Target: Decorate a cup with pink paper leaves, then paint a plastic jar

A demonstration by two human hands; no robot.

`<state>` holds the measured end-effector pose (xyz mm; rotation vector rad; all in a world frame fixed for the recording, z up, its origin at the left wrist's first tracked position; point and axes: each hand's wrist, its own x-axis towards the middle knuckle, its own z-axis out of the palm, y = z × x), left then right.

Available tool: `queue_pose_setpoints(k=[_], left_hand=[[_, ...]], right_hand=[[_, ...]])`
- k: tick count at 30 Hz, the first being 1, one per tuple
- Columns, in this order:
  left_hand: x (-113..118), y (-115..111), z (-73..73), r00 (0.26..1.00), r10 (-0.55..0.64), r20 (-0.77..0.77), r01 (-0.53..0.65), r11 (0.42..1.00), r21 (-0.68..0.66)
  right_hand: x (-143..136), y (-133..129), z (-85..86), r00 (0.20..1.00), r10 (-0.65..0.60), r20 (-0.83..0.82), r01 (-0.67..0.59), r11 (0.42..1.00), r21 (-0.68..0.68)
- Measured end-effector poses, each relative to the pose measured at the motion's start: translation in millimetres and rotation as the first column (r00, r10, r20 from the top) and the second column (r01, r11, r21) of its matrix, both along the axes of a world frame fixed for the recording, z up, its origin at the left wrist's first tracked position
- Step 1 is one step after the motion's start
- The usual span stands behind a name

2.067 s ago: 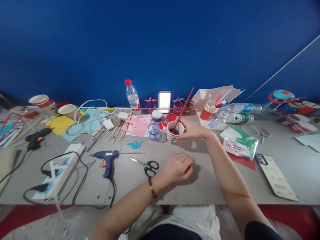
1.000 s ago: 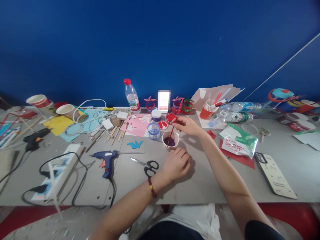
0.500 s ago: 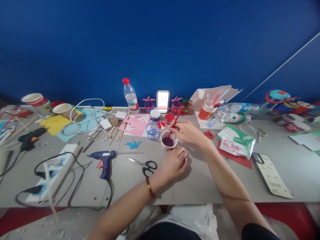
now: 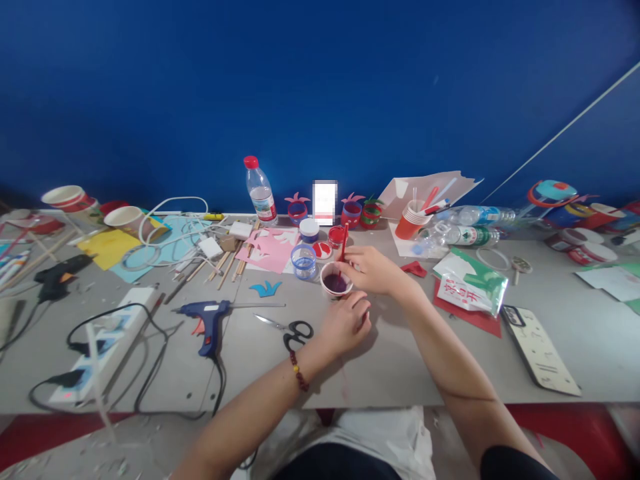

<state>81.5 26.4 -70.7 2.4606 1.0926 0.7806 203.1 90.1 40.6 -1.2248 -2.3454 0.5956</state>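
A paper cup (image 4: 324,288) with dark purple liquid stands on the grey table in front of me. My right hand (image 4: 373,269) pinches a red stick (image 4: 345,243) whose lower end dips into the cup. My left hand (image 4: 347,323) is at the cup's near side, its fingers curled against the rim. Just left of the cup is a clear plastic container (image 4: 305,263) with a blue rim. Behind it are a white-lidded jar (image 4: 309,230), an open red paint jar (image 4: 337,237) and a red-smeared lid (image 4: 321,250).
Scissors (image 4: 299,331), a blue glue gun (image 4: 211,320) and a power strip (image 4: 107,343) lie left. A red-capped bottle (image 4: 262,197) stands behind. On the right are a phone (image 4: 543,350), a plastic packet (image 4: 467,290) and an orange cup (image 4: 411,223) holding pens.
The red stick now stands more upright in the cup, its top further left. My right hand has shifted slightly.
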Motion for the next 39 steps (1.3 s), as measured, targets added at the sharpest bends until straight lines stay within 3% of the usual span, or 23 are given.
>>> queue_pose_setpoints(k=[3,9,13,18,26,30,34,39], left_hand=[[0.4,0.4,-0.3,1.000,0.002,-0.014,-0.002,1.000,-0.016],[0.5,1.4,0.1,1.000,-0.006,0.012,0.006,1.000,0.005],[0.6,1.5,-0.9,1.000,-0.005,0.015,0.005,1.000,-0.002],[0.4,1.3,-0.4,1.000,-0.009,0.014,0.009,1.000,-0.008],[-0.3,0.8,0.6,1.000,-0.008,0.018,0.008,1.000,-0.012],[-0.1,0.4,-1.1,1.000,0.000,0.008,0.000,1.000,-0.005],[0.7,1.0,-1.9,1.000,-0.006,0.008,0.006,1.000,-0.001],[1.4,2.3,-3.5,1.000,-0.006,0.013,0.005,1.000,0.026]], right_hand=[[-3.5,-2.8,4.4,1.000,0.027,-0.009,-0.028,0.998,-0.055],[-1.4,0.1,4.1,0.996,-0.063,-0.069,0.057,0.995,-0.082],[-1.9,4.9,-4.1,0.996,-0.092,0.008,0.092,0.993,-0.077],[-4.8,4.0,-0.6,0.990,-0.115,0.082,0.121,0.990,-0.069],[-1.2,4.8,-8.9,0.998,-0.022,0.064,0.013,0.990,0.142],[-4.4,1.0,-4.7,0.992,0.075,0.099,-0.083,0.993,0.087],[-4.8,-3.5,4.0,0.998,-0.031,0.050,0.031,0.999,-0.009],[-3.1,-0.2,-0.7,0.995,-0.092,0.022,0.093,0.994,-0.055]])
